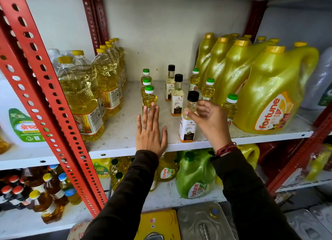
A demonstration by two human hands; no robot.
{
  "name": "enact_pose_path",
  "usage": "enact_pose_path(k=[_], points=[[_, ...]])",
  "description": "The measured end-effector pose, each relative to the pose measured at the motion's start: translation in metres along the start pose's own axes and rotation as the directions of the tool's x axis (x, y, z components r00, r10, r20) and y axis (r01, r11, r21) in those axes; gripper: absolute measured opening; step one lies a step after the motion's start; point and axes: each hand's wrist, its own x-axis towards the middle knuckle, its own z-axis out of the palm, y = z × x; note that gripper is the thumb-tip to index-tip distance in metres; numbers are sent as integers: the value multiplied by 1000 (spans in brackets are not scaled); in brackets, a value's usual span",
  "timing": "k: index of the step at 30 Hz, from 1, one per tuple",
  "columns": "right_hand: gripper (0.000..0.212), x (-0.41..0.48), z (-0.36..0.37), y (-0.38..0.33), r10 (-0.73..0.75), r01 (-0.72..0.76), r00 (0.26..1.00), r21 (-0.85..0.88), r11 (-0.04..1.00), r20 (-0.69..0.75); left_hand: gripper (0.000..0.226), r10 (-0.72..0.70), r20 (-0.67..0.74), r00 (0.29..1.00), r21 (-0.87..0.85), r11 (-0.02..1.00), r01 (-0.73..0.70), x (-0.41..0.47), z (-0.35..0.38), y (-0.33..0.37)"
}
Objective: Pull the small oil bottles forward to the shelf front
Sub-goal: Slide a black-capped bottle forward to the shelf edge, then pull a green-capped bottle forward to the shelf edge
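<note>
Head view, left to right. The left hand (150,132) lies flat and spread on the shelf (115,132), holding nothing, its fingertips touching the base of the nearest green-capped bottle (149,99). The right hand (210,117) is pinched around the neck of the front coconut oil bottle (187,122), which already stands just beside the shelf's front edge.

To do this step well, I would judge: release that bottle upright with its label facing out, then hook the left fingers behind the green-capped bottle and slide it along the shelf rather than lift it, low on the body so it does not tip. Keep each file straight and draw the front bottle first, so the ones behind have room.

Counted, the small bottles make three files. At left, three green-capped ones stand one behind another, well back. In the middle, three black-capped coconut oil bottles: one at the front, two behind it. At right, three green-capped ones (230,106) run beside the big yellow jugs (273,96), the nearest of them partly hidden by the right hand. Nine in all.
</note>
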Motion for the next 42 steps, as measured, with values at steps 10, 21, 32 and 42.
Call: enact_pose_path(k=[10,21,32,42], points=[[43,-14,14,-43,-376,385,899,-6,923,-226,72,-97,-94,991,-63,994,91,-11,-26,-62],[57,31,115,-43,-57,56,977,11,998,204,73,-84,-8,996,50,995,84,-17,-27,-94],[51,40,122,-43,10,-14,998,60,998,60,77,-108,15,994,43,993,107,-17,-26,-94],[63,39,120,-43,-5,-5,991,77,997,132,77,-118,18,993,50,992,117,-18,-28,-95]])
